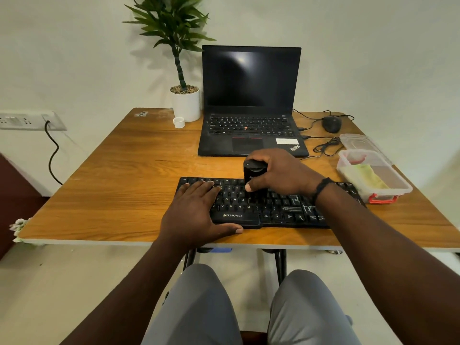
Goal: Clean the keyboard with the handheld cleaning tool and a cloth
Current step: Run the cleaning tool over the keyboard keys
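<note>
A wooden table fills the middle of the frame, its near edge running across just above the person's grey-clad knees at the bottom. At upper centre an open laptop stands with a dark screen. Left of it, a leafy plant rises from a white pot in the upper centre-left, with a small white cap on the table in front of the pot.

The black keyboard lies near the table's front edge, slightly right of centre. At the right edge of the table a clear plastic box holds a yellow-green cloth, and its lid lies just behind it.

The left hand rests flat on the keyboard's left end, fingers straight and spread over the keys, thumb lying along the front edge. The right hand is above the keyboard's middle, fingers and thumb curled round the black tool, which stands upright with its lower end down on the keys. A dark band circles that wrist.

A black mouse sits at the upper right of the table, its cable looped beside the laptop. A wall socket with a black cord plugged in shows at the left edge.
</note>
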